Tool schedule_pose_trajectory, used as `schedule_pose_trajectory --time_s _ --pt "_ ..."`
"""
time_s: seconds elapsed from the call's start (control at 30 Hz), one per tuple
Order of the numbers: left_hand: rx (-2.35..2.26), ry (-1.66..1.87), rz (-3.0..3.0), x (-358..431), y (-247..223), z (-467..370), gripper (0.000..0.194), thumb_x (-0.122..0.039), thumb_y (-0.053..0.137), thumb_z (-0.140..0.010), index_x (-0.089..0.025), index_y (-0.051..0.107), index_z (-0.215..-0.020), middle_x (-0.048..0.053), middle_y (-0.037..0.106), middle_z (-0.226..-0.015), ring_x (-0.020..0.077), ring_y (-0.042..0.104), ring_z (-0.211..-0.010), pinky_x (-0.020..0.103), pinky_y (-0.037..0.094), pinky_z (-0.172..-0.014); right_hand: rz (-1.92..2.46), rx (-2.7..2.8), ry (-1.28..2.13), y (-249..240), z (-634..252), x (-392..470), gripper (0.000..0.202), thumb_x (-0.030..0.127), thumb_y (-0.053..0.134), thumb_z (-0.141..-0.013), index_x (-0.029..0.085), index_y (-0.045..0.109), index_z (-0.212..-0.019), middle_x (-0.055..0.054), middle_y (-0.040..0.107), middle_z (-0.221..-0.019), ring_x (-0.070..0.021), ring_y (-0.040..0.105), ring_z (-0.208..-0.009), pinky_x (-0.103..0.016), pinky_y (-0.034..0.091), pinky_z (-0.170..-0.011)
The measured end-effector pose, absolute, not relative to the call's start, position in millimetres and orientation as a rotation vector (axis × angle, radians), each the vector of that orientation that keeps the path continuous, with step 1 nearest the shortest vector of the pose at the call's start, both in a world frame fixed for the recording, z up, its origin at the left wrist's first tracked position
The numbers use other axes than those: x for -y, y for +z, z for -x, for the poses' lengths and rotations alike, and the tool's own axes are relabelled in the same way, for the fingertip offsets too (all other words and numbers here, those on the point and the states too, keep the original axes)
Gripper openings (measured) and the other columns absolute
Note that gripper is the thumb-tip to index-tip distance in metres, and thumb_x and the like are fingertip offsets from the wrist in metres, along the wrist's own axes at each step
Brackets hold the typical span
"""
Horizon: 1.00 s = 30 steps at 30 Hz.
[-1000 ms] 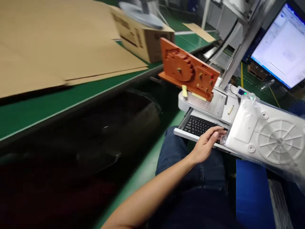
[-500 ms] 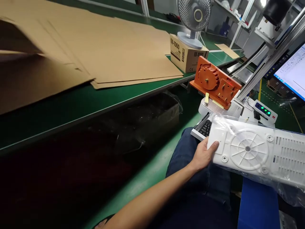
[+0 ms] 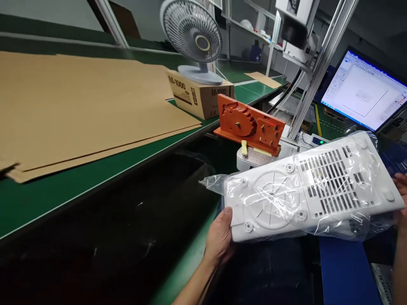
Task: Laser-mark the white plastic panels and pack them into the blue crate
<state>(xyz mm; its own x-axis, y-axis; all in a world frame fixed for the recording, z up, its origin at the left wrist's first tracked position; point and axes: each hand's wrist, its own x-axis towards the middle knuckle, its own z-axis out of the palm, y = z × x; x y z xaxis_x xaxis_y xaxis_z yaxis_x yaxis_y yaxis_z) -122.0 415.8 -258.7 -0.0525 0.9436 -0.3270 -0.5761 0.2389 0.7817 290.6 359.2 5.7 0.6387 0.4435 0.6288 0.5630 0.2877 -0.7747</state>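
Note:
A long white plastic housing (image 3: 270,203) in a clear plastic bag lies across my lap area, with slotted vents and a round ribbed pattern facing up. My left hand (image 3: 219,235) grips its left end, thumb on the near edge and the other fingers underneath. At the right frame edge my right hand (image 3: 401,190) is at the housing's right end, holding it, partly cut off by the frame. Behind the housing stands an orange fixture (image 3: 251,123) on a perforated white base (image 3: 270,156).
Brown cardboard sheets (image 3: 95,97) lie on the green bench (image 3: 104,182) at left. A fan (image 3: 193,38) stands on a carton (image 3: 203,99). A metal post (image 3: 321,67) and a monitor (image 3: 365,91) are at right. Dark plastic-covered space lies below the bench.
The view has turned to the right. The bagged housing has tilted, its right end now higher, and shows more fully. My right hand has come into view at its right end.

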Motion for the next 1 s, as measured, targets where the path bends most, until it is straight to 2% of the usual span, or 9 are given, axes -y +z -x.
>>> schedule_pose_trajectory --time_s 0.1,0.17,0.23,0.33,0.5,0.63,0.83,0.93,1.0 --pt "-0.948 1.307 -0.403 -420 -258 120 0.073 -0.079 0.079 -0.089 -0.017 0.076 -0.129 0.016 0.088 -0.110 0.0419 0.085 -0.107 0.048 0.073 -0.082 1.413 0.957 0.066 -59 -267 -352 0.053 0.069 0.065 -0.091 0.023 0.071 -0.118 -0.016 0.076 -0.113 -0.0379 0.076 -0.107 -0.059 0.064 -0.093" --pt "-0.900 1.328 -0.337 -422 -254 112 0.077 -0.077 0.081 -0.089 -0.017 0.073 -0.137 0.017 0.087 -0.119 0.0431 0.084 -0.113 0.050 0.073 -0.088 1.386 1.016 0.199 -100 -235 -347 0.054 0.071 0.072 -0.082 0.025 0.074 -0.110 -0.012 0.077 -0.100 -0.0372 0.077 -0.099 -0.060 0.066 -0.091" --pt "-0.847 1.353 -0.298 -423 -247 99 0.081 -0.075 0.080 -0.091 -0.016 0.070 -0.145 0.018 0.086 -0.127 0.0433 0.082 -0.119 0.052 0.072 -0.093 1.295 1.129 0.534 -129 -195 -342 0.045 0.060 0.086 -0.079 0.027 0.076 -0.108 -0.007 0.078 -0.097 -0.0348 0.078 -0.099 -0.059 0.066 -0.097" --pt "-0.775 1.374 -0.315 -419 -237 71 0.081 -0.075 0.075 -0.094 -0.017 0.068 -0.151 0.017 0.083 -0.135 0.0422 0.080 -0.125 0.052 0.070 -0.100 1.070 1.186 0.957 -145 -134 -342 0.051 0.045 0.094 -0.082 0.028 0.077 -0.127 -0.008 0.080 -0.121 -0.0363 0.075 -0.124 -0.062 0.056 -0.119" --pt "-0.678 1.425 -0.522 -410 -244 33 0.086 -0.083 0.074 -0.090 -0.021 0.070 -0.148 0.018 0.079 -0.143 0.0411 0.074 -0.134 0.054 0.062 -0.113 1.003 0.804 0.609 -124 -78 -366 0.083 0.039 0.098 -0.080 0.029 0.063 -0.155 -0.007 0.071 -0.150 -0.0362 0.062 -0.147 -0.062 0.044 -0.132" --pt "-0.686 1.178 -0.988 -399 -257 45 0.074 -0.075 0.080 -0.090 -0.021 0.077 -0.140 0.019 0.080 -0.138 0.0406 0.073 -0.133 0.054 0.058 -0.117 1.029 0.787 0.447 -107 -101 -374 0.091 0.037 0.101 -0.078 0.025 0.063 -0.159 -0.009 0.067 -0.156 -0.0377 0.061 -0.148 -0.063 0.042 -0.134" --pt "-0.624 0.568 -1.589 -389 -220 111 0.031 -0.042 0.081 -0.094 -0.029 0.089 -0.120 0.009 0.088 -0.116 0.0346 0.081 -0.110 0.044 0.064 -0.099 1.336 1.090 0.141 -66 -193 -344 0.066 0.045 0.102 -0.072 0.018 0.082 -0.128 -0.010 0.082 -0.116 -0.0392 0.079 -0.112 -0.058 0.061 -0.114" --pt "-0.661 0.863 -1.553 -403 -176 132 0.026 -0.047 0.079 -0.097 -0.025 0.090 -0.105 0.011 0.088 -0.103 0.0324 0.081 -0.096 0.041 0.066 -0.087 1.616 1.274 -0.062 -31 -236 -322 0.039 0.053 0.101 -0.068 0.023 0.085 -0.086 -0.009 0.084 -0.094 -0.0383 0.082 -0.089 -0.048 0.069 -0.088" --pt "-0.700 1.213 -1.458 -414 -145 139 0.027 -0.047 0.083 -0.095 -0.021 0.089 -0.103 0.013 0.086 -0.099 0.0313 0.080 -0.089 0.042 0.067 -0.085 1.851 1.364 -0.188 -11 -261 -310 0.039 0.061 0.099 -0.065 0.028 0.079 -0.069 -0.009 0.081 -0.079 -0.0417 0.081 -0.076 -0.046 0.064 -0.061"
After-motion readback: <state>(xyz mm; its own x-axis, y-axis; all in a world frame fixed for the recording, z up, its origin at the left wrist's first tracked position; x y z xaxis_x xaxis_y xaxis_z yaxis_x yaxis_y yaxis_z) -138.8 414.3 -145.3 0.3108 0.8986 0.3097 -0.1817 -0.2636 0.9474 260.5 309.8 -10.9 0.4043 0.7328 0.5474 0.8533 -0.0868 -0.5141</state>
